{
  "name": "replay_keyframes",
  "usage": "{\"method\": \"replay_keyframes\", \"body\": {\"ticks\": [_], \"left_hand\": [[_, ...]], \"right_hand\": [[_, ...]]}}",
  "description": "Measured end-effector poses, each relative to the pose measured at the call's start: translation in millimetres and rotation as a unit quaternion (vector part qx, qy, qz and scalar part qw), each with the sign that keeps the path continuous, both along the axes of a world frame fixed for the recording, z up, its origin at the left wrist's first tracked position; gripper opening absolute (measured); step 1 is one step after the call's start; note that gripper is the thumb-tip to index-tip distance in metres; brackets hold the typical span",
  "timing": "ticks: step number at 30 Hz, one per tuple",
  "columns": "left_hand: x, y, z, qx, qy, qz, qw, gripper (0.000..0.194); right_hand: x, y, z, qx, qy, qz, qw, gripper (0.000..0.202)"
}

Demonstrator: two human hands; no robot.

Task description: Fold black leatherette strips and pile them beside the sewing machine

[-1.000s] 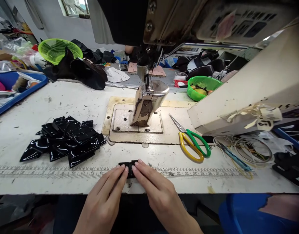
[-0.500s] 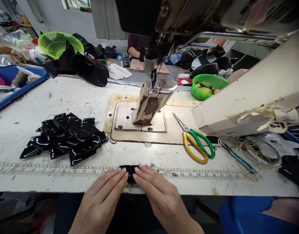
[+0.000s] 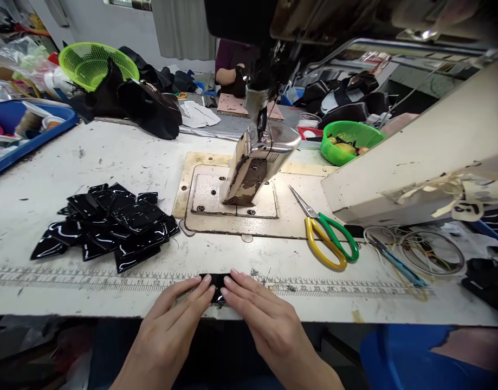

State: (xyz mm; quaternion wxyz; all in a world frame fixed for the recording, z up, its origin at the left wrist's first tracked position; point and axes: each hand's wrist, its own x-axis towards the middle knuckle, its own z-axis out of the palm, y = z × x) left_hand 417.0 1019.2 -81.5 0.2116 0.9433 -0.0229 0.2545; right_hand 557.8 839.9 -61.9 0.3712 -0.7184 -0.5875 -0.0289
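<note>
Left hand [image 3: 167, 325] and right hand [image 3: 275, 322], fingers nearly straight, tips upon glossy black piece [image 3: 215, 280], thumbs hidden, grip cannot be told, worn white table [image 3: 138, 160], grey curtain [image 3: 183, 32] behind.

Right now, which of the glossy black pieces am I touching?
The piece under your left hand and right hand, lying apart from the heap of others farther left.

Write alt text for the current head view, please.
A person's bare-handed left grip and right grip touch a small black piece on a white worktable. Scissors lie right, a glossy black pile left; a sewing machine stands beyond.
</note>
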Motion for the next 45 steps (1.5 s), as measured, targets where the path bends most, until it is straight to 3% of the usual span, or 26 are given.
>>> {"method": "replay_keyframes", "body": {"ticks": [6,16,35,41,45], "left_hand": [[3,2,3.5,0.014,0.005,-0.009,1.000,0.041],[3,-1,13.1,0.128,0.017,-0.010,0.992,0.035],[2,-1,10.5,0.141,0.012,-0.006,0.990,0.035],[0,-6,9.0,0.143,0.023,-0.006,0.989,0.041],[-1,-28,6.7,0.141,0.029,0.062,0.988,0.040]], "right_hand": [[2,0,2.1,-0.010,0.013,-0.004,1.000,0.050],[0,1,2.1,-0.005,0.005,-0.006,1.000,0.053],[0,1,1.3,-0.010,-0.011,-0.006,1.000,0.050],[-6,2,1.2,-0.045,-0.090,-0.012,0.995,0.047],[-26,4,-1.6,-0.065,-0.211,-0.076,0.972,0.044]]}}
